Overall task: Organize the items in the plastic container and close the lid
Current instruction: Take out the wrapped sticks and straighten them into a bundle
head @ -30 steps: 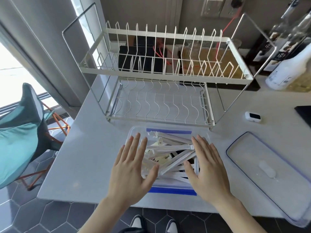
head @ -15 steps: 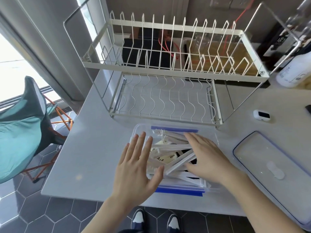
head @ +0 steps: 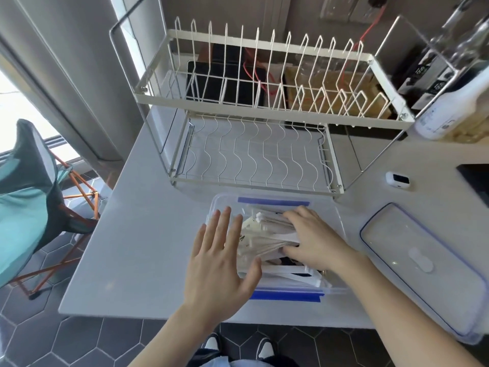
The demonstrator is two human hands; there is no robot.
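The clear plastic container (head: 275,200) sits at the front edge of the white counter (head: 148,234), just in front of the wire dish rack (head: 259,144), with its lid (head: 420,263) lying apart to the right. The right hand (head: 315,239) is down inside it — fingers curled over a bundle of white wrapped packets (head: 267,234), thumb tucked underneath, gripping them. The left hand (head: 219,263) hovers flat over the container's left edge, fingers spread wide and straight, holding nothing.
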